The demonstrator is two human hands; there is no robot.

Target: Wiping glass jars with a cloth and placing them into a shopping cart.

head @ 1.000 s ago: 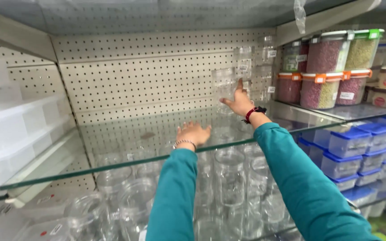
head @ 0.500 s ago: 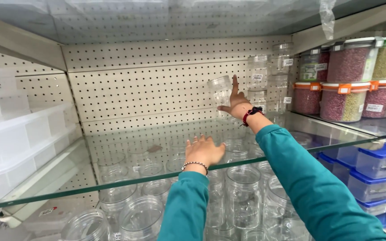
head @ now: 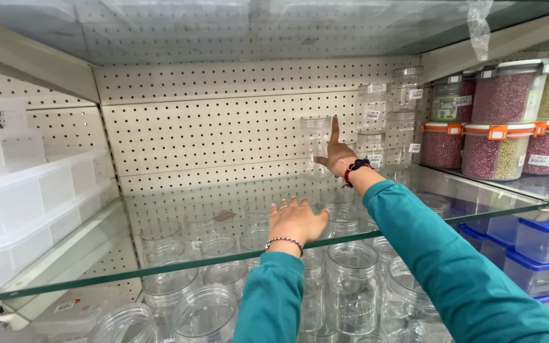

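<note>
Right hand [head: 337, 154] is up at the far side of the clear glass shelf [head: 179, 219], pressed against a clear round plastic jar [head: 316, 141] that stands upright by the cream pegboard back wall [head: 223, 127]; the forefinger points straight up along the jar's right side, the other fingers curl around it, a dark and red band on the wrist. Left hand [head: 295, 220] lies flat on the glass nearer the front edge, palm down, fingers [head: 285, 206] spread, holding nothing, a beaded bracelet at the wrist. Both arms wear teal sleeves. Just right of the held jar, more clear plastic jars [head: 386, 117] are stacked in a cluster against the far wall. Further right, lidded clear tubs filled with red and green grains [head: 509, 121] sit in two tiers. Under the glass, rows of open-topped clear jars [head: 351, 279] stand on the lower shelf. Far left, white translucent plastic boxes [head: 27, 203] are piled up; low right, blue-lidded containers [head: 541, 238].
</note>
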